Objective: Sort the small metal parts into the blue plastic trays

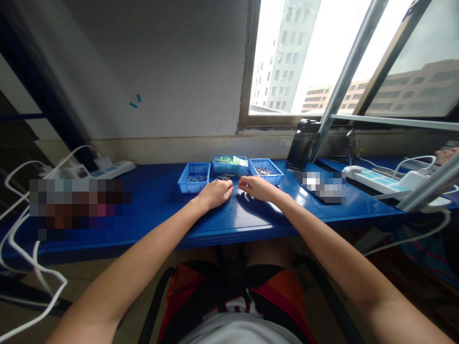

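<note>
My left hand [216, 193] rests on the blue table with its fingers pinched together. Facing it, my right hand [257, 187] is pinched as well, its wrist bent. A small, thin, shiny metal piece [235, 187] shows between the fingertips of both hands; its exact kind is too small to make out. Just behind my hands lie several loose thin metal parts [225, 177]. A blue bin [182, 187] with a few metal parts stands beyond my left hand. Beyond my right hand is another blue bin [276, 179], holding more metal parts.
A third blue bin [229, 169] with a green packet [233, 160] stands at the back. Right of the bins are a black bottle [303, 145] and a blurred object. Power strips [114, 169] and white cables lie at both sides. Another person's hand [445, 155] shows far right.
</note>
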A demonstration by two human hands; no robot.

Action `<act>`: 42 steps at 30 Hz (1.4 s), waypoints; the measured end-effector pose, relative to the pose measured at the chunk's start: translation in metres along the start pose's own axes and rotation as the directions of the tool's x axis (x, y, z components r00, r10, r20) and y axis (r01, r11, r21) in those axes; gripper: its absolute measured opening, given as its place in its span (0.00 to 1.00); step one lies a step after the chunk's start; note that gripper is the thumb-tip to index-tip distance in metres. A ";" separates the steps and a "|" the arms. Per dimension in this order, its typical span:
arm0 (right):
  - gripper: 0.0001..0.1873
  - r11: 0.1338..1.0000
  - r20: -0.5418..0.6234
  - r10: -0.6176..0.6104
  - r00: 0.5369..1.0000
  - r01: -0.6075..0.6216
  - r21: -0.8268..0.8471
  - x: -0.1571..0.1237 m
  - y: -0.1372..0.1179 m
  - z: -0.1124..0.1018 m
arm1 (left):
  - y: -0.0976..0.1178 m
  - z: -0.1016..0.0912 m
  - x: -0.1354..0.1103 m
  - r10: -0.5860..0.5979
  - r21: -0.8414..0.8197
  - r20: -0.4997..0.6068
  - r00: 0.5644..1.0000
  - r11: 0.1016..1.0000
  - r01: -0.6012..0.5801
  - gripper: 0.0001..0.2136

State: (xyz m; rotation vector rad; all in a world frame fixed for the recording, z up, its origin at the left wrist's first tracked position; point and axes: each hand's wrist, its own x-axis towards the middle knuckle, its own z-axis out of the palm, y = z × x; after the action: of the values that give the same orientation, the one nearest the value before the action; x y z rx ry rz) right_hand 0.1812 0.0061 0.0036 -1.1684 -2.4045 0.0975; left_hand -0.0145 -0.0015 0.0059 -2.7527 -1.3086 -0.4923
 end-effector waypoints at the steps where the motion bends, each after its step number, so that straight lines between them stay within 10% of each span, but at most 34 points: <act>1: 0.09 1.000 -0.009 -0.006 1.000 0.006 0.008 0.000 -0.001 -0.001 | 0.000 0.000 0.000 0.012 -0.019 -0.019 1.000 1.000 -0.013 0.11; 11: 0.11 0.989 -0.034 -0.022 0.999 0.027 0.147 -0.001 -0.012 -0.006 | -0.001 -0.002 0.003 0.100 -0.098 -0.169 0.981 0.988 -0.117 0.12; 42: 0.10 1.000 0.003 -0.011 1.000 0.011 0.000 -0.001 -0.001 -0.001 | 0.002 -0.004 0.001 0.008 -0.047 -0.023 1.000 0.999 -0.009 0.12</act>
State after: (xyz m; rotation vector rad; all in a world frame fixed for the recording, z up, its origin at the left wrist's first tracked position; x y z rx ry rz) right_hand 0.1813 0.0051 0.0045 -1.1551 -2.4131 0.0961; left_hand -0.0136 -0.0033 0.0104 -2.7804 -1.2959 -0.5592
